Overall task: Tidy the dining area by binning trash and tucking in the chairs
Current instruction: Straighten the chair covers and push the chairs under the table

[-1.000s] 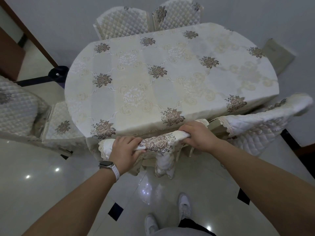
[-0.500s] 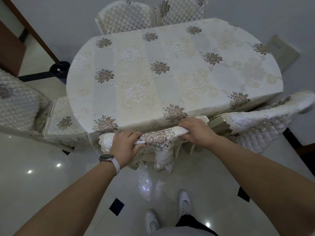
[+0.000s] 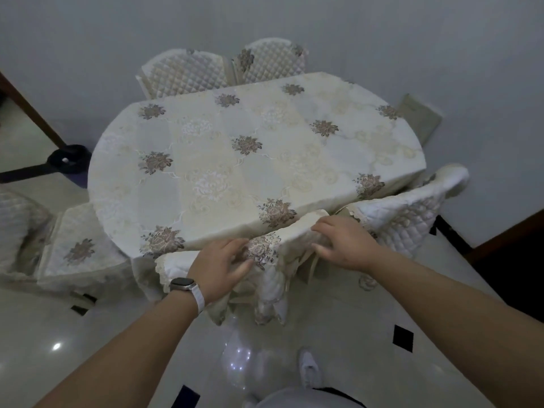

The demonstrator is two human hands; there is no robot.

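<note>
The cream quilted chair (image 3: pixel 263 252) meets the table (image 3: pixel 265 160) edge. Left hand (image 3: pixel 218 267) lies flat on its backrest; right hand (image 3: pixel 343 243) seemingly pinches it.

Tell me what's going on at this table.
A person stands at the near side of the cloth-covered dining table, with both hands on the backrest top of the near chair. That chair sits tucked against the table edge. The left hand rests on it with fingers fairly straight. The right hand holds its cover between fingers and thumb. The chair on the left stands out from the table, its seat showing.
</note>
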